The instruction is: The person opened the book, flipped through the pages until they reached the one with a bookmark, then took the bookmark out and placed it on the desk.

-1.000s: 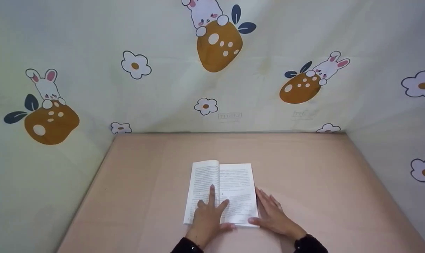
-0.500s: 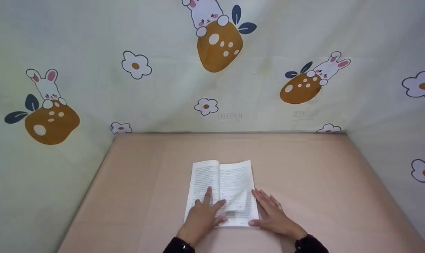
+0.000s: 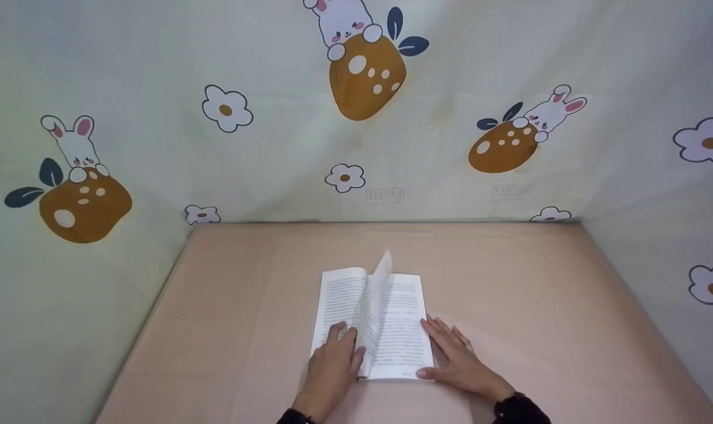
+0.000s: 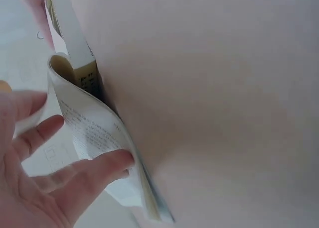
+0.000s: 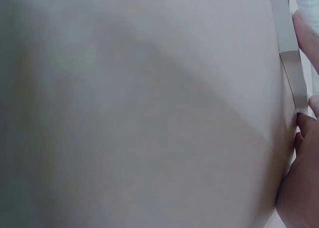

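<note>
An open book (image 3: 406, 330) with printed pages lies on the table. One page (image 3: 380, 294) stands raised near the middle fold, its top corner above the book. My left hand (image 3: 332, 359) is over the lower left page, thumb side by the raised page. In the left wrist view its fingers (image 4: 112, 161) are spread, one resting on the curved left page. My right hand (image 3: 459, 362) lies along the book's right edge, fingers extended and thumb on the lower right corner. The right wrist view shows only part of this hand (image 5: 304, 173) beside the book's edge (image 5: 294, 81).
The book lies on a pinkish-beige tabletop (image 3: 244, 306). Pale fabric walls (image 3: 274, 165) printed with rabbits, brown fruit and flowers enclose its back and sides. Dark sleeves (image 3: 520, 409) cover the forearms.
A right-hand page has lifted and swung left to stand near the fold. My left hand has shifted left and drawn its fingers back. My right hand stays almost in place.
</note>
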`<state>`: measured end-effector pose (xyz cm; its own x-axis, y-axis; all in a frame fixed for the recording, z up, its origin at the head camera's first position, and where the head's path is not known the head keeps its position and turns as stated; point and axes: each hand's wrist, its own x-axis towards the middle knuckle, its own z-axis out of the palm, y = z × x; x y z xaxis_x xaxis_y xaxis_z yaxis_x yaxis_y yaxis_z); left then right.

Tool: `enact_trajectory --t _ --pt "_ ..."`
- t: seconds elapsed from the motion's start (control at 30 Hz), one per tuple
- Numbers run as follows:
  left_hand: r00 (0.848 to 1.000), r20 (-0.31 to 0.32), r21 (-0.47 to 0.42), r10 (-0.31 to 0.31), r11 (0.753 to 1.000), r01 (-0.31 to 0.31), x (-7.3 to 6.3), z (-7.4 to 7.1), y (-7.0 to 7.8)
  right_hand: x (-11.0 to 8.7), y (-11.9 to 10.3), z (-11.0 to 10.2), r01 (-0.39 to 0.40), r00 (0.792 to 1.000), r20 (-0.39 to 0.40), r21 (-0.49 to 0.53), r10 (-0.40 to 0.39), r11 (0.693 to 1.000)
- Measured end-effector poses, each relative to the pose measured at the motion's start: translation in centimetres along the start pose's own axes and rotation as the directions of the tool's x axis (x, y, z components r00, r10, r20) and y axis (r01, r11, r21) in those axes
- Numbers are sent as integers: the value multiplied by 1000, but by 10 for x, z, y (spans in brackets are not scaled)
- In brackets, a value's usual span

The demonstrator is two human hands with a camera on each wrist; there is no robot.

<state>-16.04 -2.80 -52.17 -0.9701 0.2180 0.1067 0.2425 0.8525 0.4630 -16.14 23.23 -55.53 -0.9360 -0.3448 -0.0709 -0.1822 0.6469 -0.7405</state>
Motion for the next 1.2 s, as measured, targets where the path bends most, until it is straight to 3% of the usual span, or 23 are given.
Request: enact_trajectory --t 0.17,0.33,0.63,0.83,1.2 --pt "993 34 -78 -111 991 113 1 -1 -4 0 -1 1 -12 1000 1 8 12 1000" --pt "986 35 -76 -161 984 164 0 -1 -4 0 -2 2 -17 1000 1 15 17 1000" --pt "983 -30 34 -183 982 184 -8 0 -5 0 1 2 35 999 -10 0 -35 999" --pt "978 -29 116 -208 971 210 -10 0 -8 0 1 2 30 1000 -8 5 -30 1000" --pt "988 -60 305 -143 940 155 -17 -4 -10 -1 0 1 33 999 4 11 -33 999"
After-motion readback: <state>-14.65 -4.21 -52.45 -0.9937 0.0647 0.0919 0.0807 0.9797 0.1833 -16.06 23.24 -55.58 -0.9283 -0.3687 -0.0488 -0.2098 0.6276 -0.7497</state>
